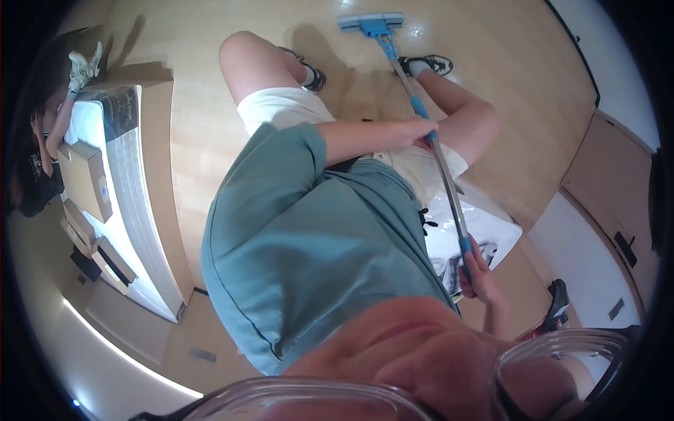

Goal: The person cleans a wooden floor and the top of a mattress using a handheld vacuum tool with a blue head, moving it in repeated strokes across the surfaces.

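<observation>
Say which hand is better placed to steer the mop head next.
Probably the left hand: it grips the pole partway along, nearer the mop head. The right hand holds the pole farther back, near its other end.

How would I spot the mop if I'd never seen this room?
Find the pale floor at the top. From there the mop slants back through the left hand to the right hand. Unlike the dark shoe beside it, it has a silvery pole, blue fittings and a wide, flat head.
</observation>
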{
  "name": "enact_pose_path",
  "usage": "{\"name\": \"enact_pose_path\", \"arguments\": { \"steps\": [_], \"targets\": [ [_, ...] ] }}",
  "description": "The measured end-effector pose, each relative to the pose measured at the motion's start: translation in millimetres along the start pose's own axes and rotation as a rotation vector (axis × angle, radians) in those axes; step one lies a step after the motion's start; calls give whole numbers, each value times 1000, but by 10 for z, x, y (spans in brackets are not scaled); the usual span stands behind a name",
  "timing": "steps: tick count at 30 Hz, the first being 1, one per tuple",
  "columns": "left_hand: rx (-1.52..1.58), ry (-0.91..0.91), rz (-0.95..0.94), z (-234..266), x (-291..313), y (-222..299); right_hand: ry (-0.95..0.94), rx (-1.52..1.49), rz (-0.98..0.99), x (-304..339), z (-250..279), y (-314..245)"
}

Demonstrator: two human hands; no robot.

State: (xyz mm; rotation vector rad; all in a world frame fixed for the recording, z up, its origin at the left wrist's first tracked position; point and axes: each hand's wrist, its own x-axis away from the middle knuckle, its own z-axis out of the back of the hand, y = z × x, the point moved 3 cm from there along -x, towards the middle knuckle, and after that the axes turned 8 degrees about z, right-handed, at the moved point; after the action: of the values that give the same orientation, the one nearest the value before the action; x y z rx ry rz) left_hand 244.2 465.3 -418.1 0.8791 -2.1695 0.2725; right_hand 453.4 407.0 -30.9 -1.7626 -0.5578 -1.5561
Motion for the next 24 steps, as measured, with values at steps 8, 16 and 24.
{"name": "enact_pose_path", "arguments": {
  "steps": [8,16,24],
  "targets": [
    [94,664,-450,888,171,1006,109,440,365,-1627,-427,-227],
    [-607,1127,-476,2854,1610,3180,-385,-260,423,-2030,-2350,-2274],
    [-523,925,-521,1445,489,1662,-26,-75,374,-1966,-400,-814]
  ]
}}
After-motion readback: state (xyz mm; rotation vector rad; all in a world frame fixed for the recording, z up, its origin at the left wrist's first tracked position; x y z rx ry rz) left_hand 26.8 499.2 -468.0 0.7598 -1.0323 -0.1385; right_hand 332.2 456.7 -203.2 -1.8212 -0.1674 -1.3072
